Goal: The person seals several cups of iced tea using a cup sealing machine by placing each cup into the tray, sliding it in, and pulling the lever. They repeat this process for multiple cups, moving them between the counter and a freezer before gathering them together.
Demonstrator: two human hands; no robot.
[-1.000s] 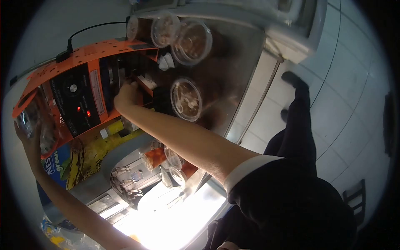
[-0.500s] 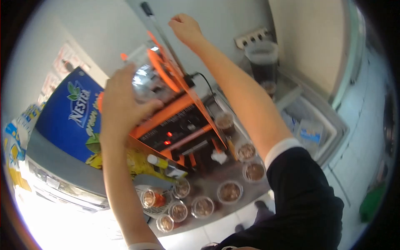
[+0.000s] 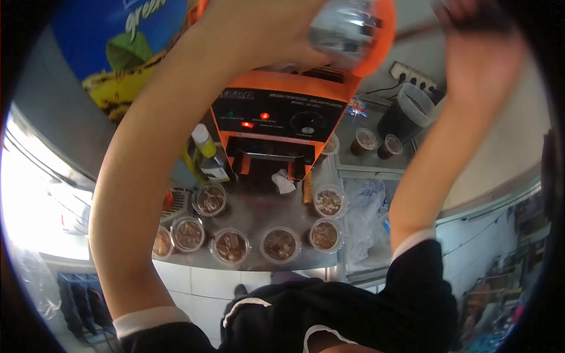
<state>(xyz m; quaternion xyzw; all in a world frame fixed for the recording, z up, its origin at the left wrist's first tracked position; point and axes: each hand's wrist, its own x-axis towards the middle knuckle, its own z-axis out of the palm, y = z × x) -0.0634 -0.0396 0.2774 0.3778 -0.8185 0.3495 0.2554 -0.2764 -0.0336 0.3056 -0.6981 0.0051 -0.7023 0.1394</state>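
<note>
An orange cup sealing machine (image 3: 276,117) with two red lights stands before me on the metal counter. A shiny roll of film (image 3: 341,35) sits on its top, against the orange side plate. My left hand (image 3: 271,32) is at the roll's left side, thumb below it and the other fingers partly cut off by the frame, closed against it. Up at the right, my right hand (image 3: 471,41) is smeared by motion and closed about the dark grip of the machine's lever (image 3: 421,29). Several clear cups of iced brown drink (image 3: 281,244) line the counter's front edge.
Left of the machine stand a yellow-capped bottle (image 3: 206,147) and a blue drink dispenser (image 3: 70,35). Behind right are a tall pitcher of dark liquid (image 3: 406,115), two small cups (image 3: 365,140) and a power strip (image 3: 412,79). Crumpled white tissue (image 3: 283,181) lies under the machine's front.
My view has swung right and lower. My right hand has moved from beside the lever's upper end to its grip, and the lever has tilted right. My left hand stays at the roll.
</note>
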